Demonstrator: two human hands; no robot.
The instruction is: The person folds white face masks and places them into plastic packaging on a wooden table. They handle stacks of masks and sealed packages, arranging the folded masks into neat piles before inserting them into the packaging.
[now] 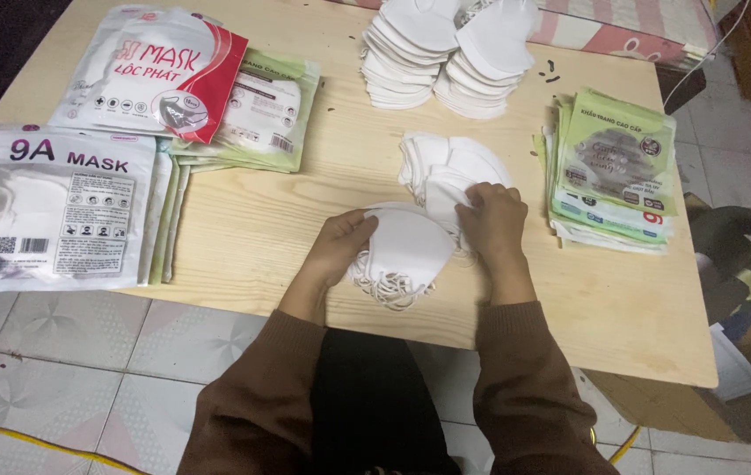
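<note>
My left hand point(339, 248) grips the left edge of a small stack of folded white face masks point(406, 251) lying near the front of the wooden table point(270, 229). My right hand point(492, 220) pinches a white mask at the stack's right side, where it meets a loose pile of white masks point(441, 163) just behind. Elastic ear loops point(384, 286) spill out under the held stack. Both sleeves are brown.
Two tall piles of white masks point(446, 53) stand at the back. A stack of green printed pouches point(617, 171) lies to the right. Filled mask packs point(54, 207), a red-and-white pack point(164, 70) and green pouches point(270, 114) lie to the left. Boxes stand on the tiled floor at right.
</note>
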